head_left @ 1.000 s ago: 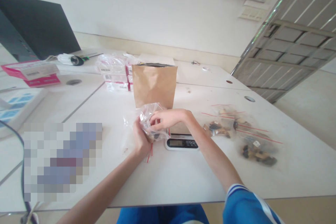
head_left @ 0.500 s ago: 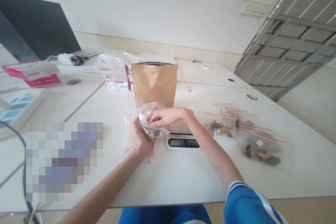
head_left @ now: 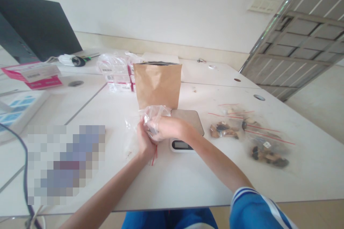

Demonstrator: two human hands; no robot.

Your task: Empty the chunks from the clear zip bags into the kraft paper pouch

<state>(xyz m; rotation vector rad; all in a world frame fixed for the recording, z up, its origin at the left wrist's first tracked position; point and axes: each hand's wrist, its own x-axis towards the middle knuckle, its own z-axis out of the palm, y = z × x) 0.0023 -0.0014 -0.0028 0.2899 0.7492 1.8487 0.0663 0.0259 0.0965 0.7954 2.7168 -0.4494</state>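
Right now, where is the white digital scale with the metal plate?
In the head view, the scale sits just right of centre, partly hidden by the right wrist, nearer the camera than the upright brown paper bag.

Paper bag (head_left: pixel 158 85) stands just beyond the hands (head_left: pixel 146 142); nearer table (head_left: pixel 193 182) lies open.

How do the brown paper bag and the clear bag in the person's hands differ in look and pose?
The brown paper bag is opaque, while the clear bag is see-through. The brown paper bag stands upright, unheld, on the table; the clear bag is held in the left hand, with the right hand reaching into it. Both bags are open.
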